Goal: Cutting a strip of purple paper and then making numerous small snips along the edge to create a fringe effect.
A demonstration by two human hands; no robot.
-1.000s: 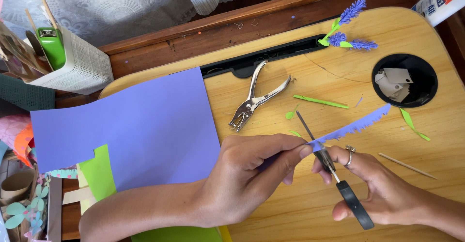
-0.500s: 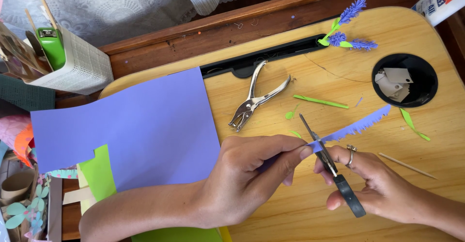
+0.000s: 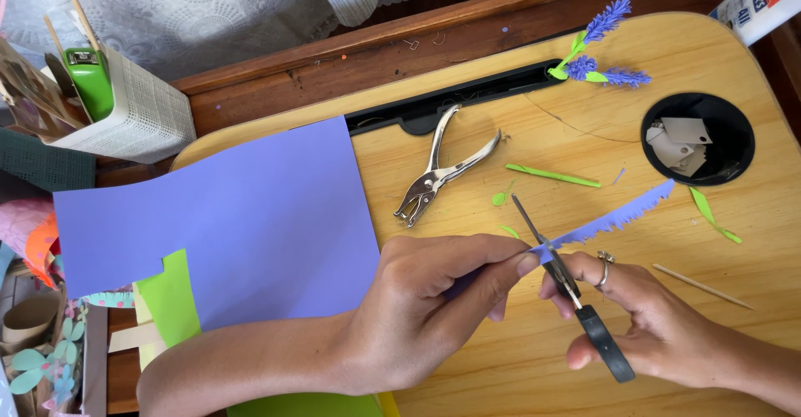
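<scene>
My left hand (image 3: 434,300) pinches the near end of a narrow purple paper strip (image 3: 617,215) with a fringed edge; the strip runs up and to the right over the wooden lap desk (image 3: 501,367). My right hand (image 3: 659,325) holds small black-handled scissors (image 3: 567,283), their blades crossing the strip right beside my left fingertips. A ring sits on one right-hand finger.
A large purple paper sheet (image 3: 234,217) lies left over green paper (image 3: 171,300). A metal hole punch (image 3: 442,171), green paper slivers (image 3: 551,175), a thin wooden stick (image 3: 701,286), purple paper flowers (image 3: 596,50), a black cup hole with scraps (image 3: 697,137), and a white basket (image 3: 125,108) lie around.
The scissors have shifted slightly along the strip and their blades have closed on it. My left hand keeps its pinch in nearly the same place.
</scene>
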